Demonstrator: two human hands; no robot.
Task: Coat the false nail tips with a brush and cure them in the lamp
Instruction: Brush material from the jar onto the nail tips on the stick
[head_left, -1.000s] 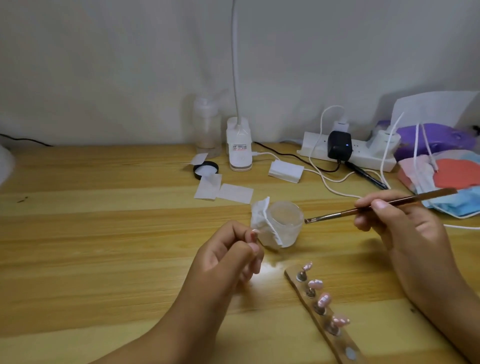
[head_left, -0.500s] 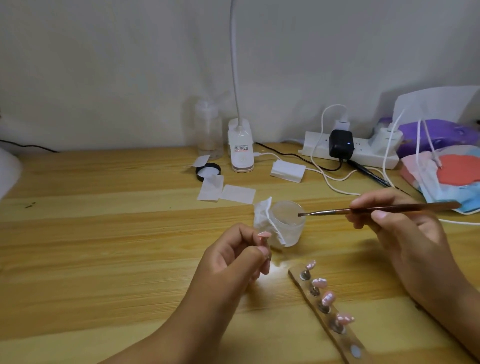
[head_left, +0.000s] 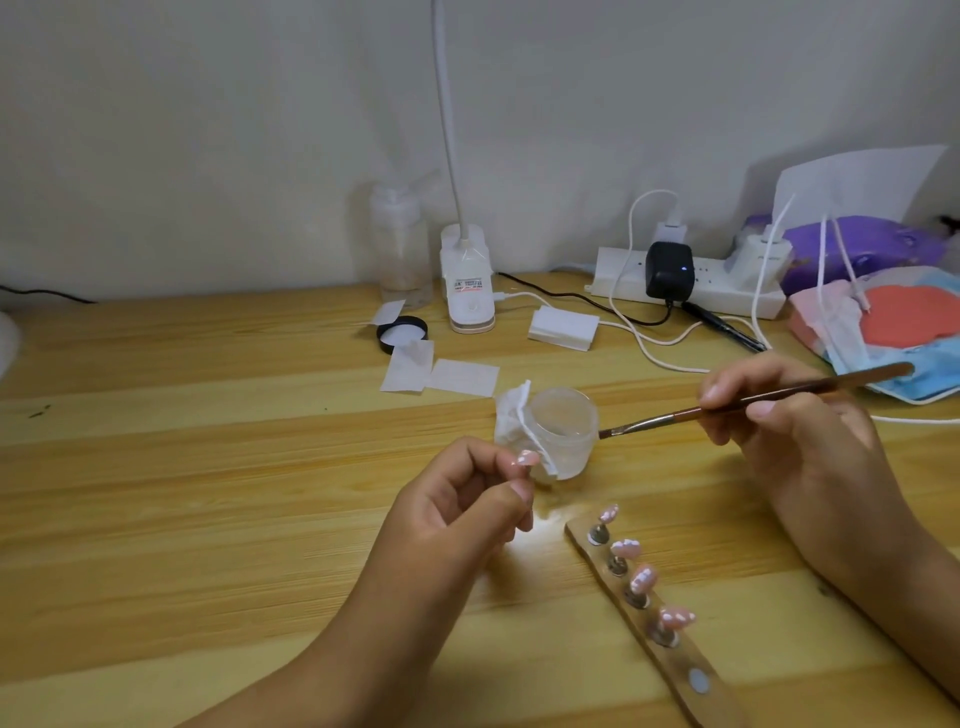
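Withdrawn from over the jar (head_left: 563, 431), the brush (head_left: 753, 400), gripped by the right hand (head_left: 795, 441), ends just beside its wall. Left hand (head_left: 467, 499) pinches one nail tip (head_left: 525, 458) near the jar; four more stand on the holder strip (head_left: 675, 670) between both hands

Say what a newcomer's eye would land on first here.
Two hands meet mid-way across the wooden desk: the right hand holds a thin brush with its tip by a frosted jar, while the left hand pinches a pink nail tip. Just in front, four more nail tips stand on pegs along a wooden strip.
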